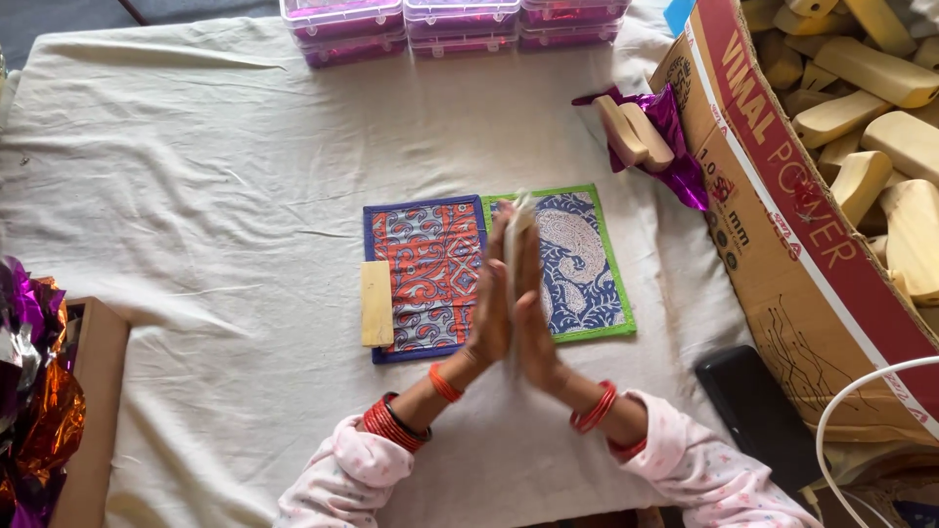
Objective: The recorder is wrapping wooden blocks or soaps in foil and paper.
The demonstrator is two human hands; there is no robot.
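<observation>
The left hand (492, 293) and the right hand (533, 298) stand upright, palm against palm, pressed flat together with fingers straight and pointing to the far side. Between the palms sits a thin white sheet (518, 210), maybe paper or cloth; only its far edge shows above the fingertips, so what it is cannot be told for sure. Neither hand curls or pinches: the sheet is simply sandwiched between the flat palms.

The hands hover over two patterned cloth mats lying side by side, touching, on a white tablecloth (215, 196). The left mat (430, 264) is orange and blue with a dark blue border; the right mat (577, 264) is blue and white with a green border. A pale wooden block (377, 303) lies on the left edge of the left mat.

Far right of the mats, two wooden pieces (634, 132) rest on purple foil (680, 161), just beside a cardboard box (782, 235) filled with similar wooden pieces. Clear plastic cases (460, 22) line the far edge. Crumpled foil (29, 391) sits at the near left
</observation>
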